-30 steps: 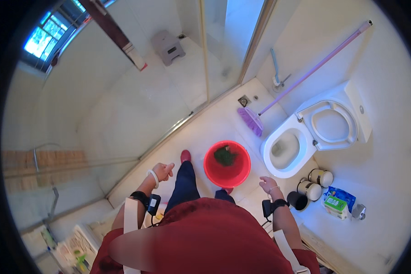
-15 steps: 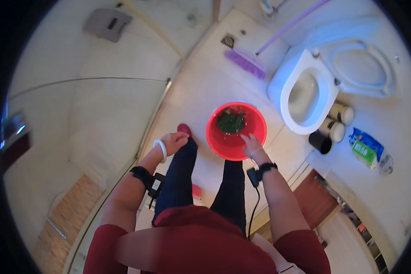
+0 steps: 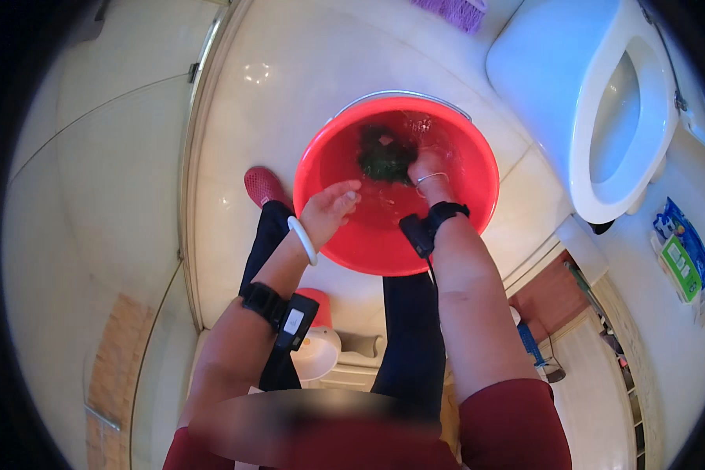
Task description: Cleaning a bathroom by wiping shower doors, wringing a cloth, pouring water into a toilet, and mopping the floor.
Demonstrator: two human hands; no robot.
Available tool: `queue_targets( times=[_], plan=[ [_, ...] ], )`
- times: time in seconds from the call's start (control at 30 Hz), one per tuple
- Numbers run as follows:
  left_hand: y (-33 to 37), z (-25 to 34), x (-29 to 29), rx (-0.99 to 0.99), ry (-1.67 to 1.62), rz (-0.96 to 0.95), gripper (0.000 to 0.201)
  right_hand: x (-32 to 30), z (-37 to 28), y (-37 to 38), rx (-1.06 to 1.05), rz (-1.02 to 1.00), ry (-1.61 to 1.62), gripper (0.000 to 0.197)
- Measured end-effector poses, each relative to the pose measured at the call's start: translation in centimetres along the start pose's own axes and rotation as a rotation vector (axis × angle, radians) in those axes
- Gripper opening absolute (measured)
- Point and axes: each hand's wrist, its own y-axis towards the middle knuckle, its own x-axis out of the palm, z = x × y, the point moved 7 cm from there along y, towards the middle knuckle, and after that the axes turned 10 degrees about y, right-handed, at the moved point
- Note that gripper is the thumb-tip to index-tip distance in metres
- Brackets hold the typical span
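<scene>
A red bucket (image 3: pixel 309 188) holding water stands on the floor between my legs. In it lies a dark green bundle (image 3: pixel 385 160), which looks like wet cloth or leaves; I cannot tell which. My right hand (image 3: pixel 428 166) is down in the bucket, at the bundle's right edge, its fingers blurred by the water. My left hand (image 3: pixel 333 210) hovers over the bucket's near left rim, holding nothing, its fingers loosely bent. A white bangle (image 3: pixel 302 240) rings my left wrist. Black strapped devices sit on both forearms.
To the right is a white toilet (image 3: pixel 583 117), with a blue packet (image 3: pixel 685 235) and a green packet (image 3: pixel 680 268) nearby. Purple broom bristles (image 3: pixel 456 11) show at the top. A glass partition (image 3: pixel 94 211) runs along the left. Behind my legs sits a white basin (image 3: pixel 319 352).
My view has moved down closer to the bucket. My right hand has gone from above the rim into the water. My left hand has come over to the bucket's left rim.
</scene>
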Motion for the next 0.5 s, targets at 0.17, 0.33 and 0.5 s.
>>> queue_targets(
  times=[0.17,0.33,0.5],
  plan=[
    [1.1,-0.2,0.8,-0.125,-0.303,0.101,0.057,-0.1,-2.5,-7.0,-0.399,0.108,0.09,0.013],
    [7.7,-3.6,2.8,-0.102,-0.727,-0.127,0.058,-1.2,-10.7,-15.2,-0.625,0.037,0.503,0.013],
    [6.6,-2.0,4.9,-0.002,-0.632,0.029,0.039,0.3,-9.2,-9.5,-0.611,0.35,0.146,0.015]
  ],
)
